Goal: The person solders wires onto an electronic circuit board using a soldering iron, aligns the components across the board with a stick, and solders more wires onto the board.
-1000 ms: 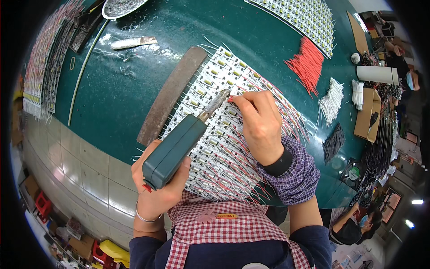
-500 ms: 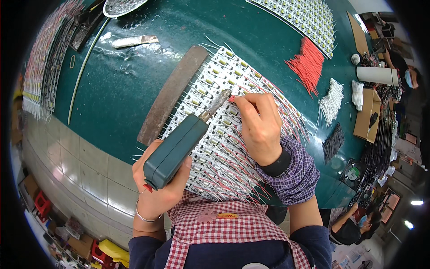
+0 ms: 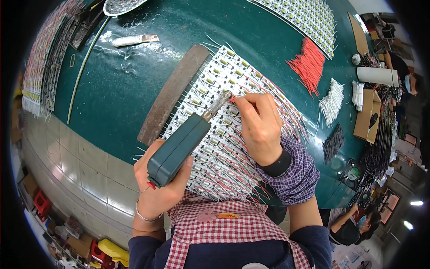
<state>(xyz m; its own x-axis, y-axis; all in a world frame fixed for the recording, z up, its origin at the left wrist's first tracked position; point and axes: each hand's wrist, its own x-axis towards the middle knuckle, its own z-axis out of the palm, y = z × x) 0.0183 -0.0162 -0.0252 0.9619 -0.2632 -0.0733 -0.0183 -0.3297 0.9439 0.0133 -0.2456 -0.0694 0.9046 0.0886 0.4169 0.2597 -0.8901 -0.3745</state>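
My left hand (image 3: pixel 162 193) is closed around the grip of a dark green soldering gun (image 3: pixel 180 149). The gun's metal tip reaches up and to the right over a white panel of small circuit boards (image 3: pixel 204 148), which bears rows of yellow-green parts and many red and white wires. Just right of that tip, my right hand (image 3: pixel 263 130) pinches short red wire pieces (image 3: pixel 232 98) between thumb and forefinger; how many is too small to tell. A curved brown metal bar (image 3: pixel 172 96) lies along the panel's left edge.
Bundles of red wires (image 3: pixel 307 66), white wires (image 3: pixel 331 102) and black wires (image 3: pixel 333 143) lie right of the panel. Another board panel (image 3: pixel 300 22) is at the far right. A whitish stick (image 3: pixel 135 41) and a small fan (image 3: pixel 353 173) rest on the green table (image 3: pixel 112 103).
The soldering gun and my left hand have shifted very slightly to the right, with the tip a touch lower and nearer the pinched red wire. My right hand stays in place.
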